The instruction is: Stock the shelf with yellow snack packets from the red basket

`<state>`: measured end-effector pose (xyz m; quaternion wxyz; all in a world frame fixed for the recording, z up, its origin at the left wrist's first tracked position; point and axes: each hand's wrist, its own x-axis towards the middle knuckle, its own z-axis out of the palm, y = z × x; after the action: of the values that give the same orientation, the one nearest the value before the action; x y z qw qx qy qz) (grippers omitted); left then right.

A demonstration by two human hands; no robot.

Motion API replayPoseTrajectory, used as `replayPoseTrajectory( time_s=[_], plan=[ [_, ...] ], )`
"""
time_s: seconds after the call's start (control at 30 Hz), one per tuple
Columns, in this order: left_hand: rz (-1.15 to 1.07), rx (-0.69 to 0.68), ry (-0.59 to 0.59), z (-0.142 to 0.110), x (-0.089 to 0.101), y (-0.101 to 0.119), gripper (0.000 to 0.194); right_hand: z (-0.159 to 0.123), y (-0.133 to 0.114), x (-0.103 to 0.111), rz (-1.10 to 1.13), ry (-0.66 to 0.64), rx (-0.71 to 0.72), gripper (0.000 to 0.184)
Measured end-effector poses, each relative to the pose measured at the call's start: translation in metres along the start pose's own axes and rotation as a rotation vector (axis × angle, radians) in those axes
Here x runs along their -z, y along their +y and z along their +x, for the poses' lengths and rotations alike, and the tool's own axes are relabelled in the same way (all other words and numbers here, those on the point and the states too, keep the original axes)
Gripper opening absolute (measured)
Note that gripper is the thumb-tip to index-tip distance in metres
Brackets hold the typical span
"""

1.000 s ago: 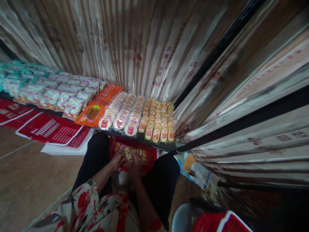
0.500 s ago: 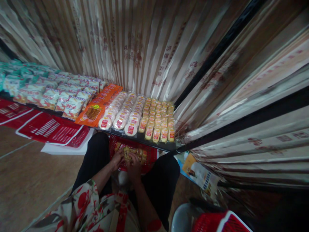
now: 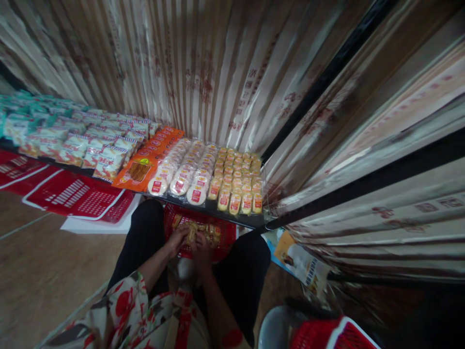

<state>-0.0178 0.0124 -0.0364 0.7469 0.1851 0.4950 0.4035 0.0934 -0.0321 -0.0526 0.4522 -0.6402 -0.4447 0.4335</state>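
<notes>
My left hand point(image 3: 177, 240) and my right hand point(image 3: 201, 249) are together inside a red plastic basket point(image 3: 225, 236) between my knees. Both are closed round small yellow snack packets point(image 3: 192, 233). More of these packets point(image 3: 212, 231) lie loose in the basket just beyond my fingers. Directly above the basket, on a low dark shelf point(image 3: 240, 219), stand rows of the same yellow packets point(image 3: 238, 186), with rows of round white cakes point(image 3: 183, 169) to their left.
Orange packs point(image 3: 145, 162) and white-and-red bags point(image 3: 98, 145) fill the shelf further left. Flat red baskets point(image 3: 72, 194) lie on the floor at left. A second red basket point(image 3: 327, 334) and a grey stool point(image 3: 276, 327) sit at bottom right, with a printed sheet point(image 3: 298, 259) nearby.
The packet held up between my hands a second ago has sunk lower into the basket, and both hands have closed in tighter around the packets.
</notes>
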Motion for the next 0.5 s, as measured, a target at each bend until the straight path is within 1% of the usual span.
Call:
replayPoseTrajectory(
  time_s=[0.1, 0.23, 0.3, 0.43, 0.5],
  plan=[
    [0.034, -0.001, -0.014, 0.0002, 0.0009, -0.0008, 0.031, 0.0009, 0.0007, -0.0010, 0.047, -0.013, -0.056, 0.037],
    [0.056, -0.009, 0.048, 0.0012, 0.0011, -0.0017, 0.032, 0.0014, 0.0026, -0.0021, 0.109, -0.044, -0.042, 0.036],
    [0.070, -0.017, 0.080, 0.0014, 0.0010, -0.0026, 0.032, 0.0014, 0.0042, -0.0032, 0.113, -0.053, -0.059, 0.037],
    [0.099, -0.059, 0.111, 0.0002, 0.0007, -0.0045, 0.037, 0.0009, 0.0074, -0.0044, 0.103, -0.113, -0.065, 0.039],
    [0.113, -0.081, 0.121, -0.0007, 0.0003, -0.0045, 0.040, 0.0011, 0.0093, -0.0040, 0.068, -0.113, -0.067, 0.038]
  ],
)
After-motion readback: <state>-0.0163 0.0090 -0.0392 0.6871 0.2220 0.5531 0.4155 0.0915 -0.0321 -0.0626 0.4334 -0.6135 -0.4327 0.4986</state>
